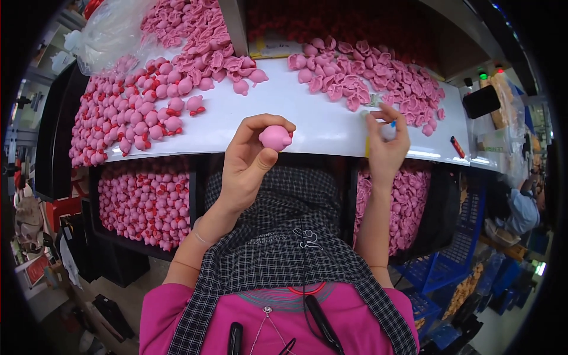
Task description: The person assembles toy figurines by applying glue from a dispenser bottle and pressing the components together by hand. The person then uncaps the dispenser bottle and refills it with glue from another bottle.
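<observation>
My left hand (244, 163) is closed around a rounded pink plastic piece (274, 138) with a small nub. A bit of red shows at its edge by the fingertips. To the right, my right hand (387, 142) has its thumb and fingers curled together above the white table (236, 124). Something small and translucent with a blue bit (393, 123) shows at those fingers; its kind is too unclear to tell. Beyond this hand lies a heap of hollow pink shell pieces (378, 74). Rounded pink pieces with red parts (142, 112) spread across the table's left side.
Under the table edge, a black bin (192, 204) at left holds pink-and-red pieces; another at right holds pink shells (408, 207). A red pen-like tool (457, 147) lies near the right end. A clear plastic bag (112, 35) stands back left; blue crates (455, 254) stand lower right.
</observation>
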`<action>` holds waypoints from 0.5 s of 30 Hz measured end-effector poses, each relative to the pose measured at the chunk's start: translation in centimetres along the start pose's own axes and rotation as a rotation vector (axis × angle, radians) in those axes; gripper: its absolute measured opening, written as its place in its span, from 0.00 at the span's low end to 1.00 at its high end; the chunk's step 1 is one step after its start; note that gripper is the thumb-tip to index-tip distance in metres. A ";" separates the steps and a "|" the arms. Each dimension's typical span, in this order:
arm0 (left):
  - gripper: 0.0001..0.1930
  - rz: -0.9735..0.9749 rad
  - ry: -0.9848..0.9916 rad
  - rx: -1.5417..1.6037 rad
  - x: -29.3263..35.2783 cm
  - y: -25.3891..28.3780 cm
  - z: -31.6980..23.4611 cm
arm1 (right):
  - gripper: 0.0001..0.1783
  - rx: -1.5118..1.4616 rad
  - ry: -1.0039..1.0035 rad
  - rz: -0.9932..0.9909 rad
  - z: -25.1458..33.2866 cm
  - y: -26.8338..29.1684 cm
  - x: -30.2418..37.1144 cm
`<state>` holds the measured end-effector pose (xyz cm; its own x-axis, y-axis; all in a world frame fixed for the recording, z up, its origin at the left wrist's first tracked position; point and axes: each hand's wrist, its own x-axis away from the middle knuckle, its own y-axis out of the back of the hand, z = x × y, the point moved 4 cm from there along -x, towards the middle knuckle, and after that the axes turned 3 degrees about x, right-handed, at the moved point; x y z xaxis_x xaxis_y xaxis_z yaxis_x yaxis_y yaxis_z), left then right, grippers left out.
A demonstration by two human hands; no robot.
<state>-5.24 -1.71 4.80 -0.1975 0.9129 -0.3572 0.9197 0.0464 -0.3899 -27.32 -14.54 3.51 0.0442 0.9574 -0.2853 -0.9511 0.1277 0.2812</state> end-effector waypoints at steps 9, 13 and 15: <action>0.27 0.014 0.313 0.521 0.0 -0.4 1.2 | 0.12 0.203 0.243 -0.277 -2.0 3.9 -1.0; 0.27 0.042 0.328 0.580 -0.2 -0.5 1.4 | 0.13 0.089 0.241 -0.245 -0.5 3.1 -0.4; 0.26 0.006 0.350 0.560 -0.4 -0.6 1.4 | 0.16 -0.103 0.083 -0.067 -0.9 2.7 0.1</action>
<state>-6.20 -2.68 4.05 0.0155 0.9948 -0.1006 0.5860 -0.0905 -0.8052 -30.19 -14.38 3.38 0.0871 0.9225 -0.3760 -0.9733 0.1593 0.1652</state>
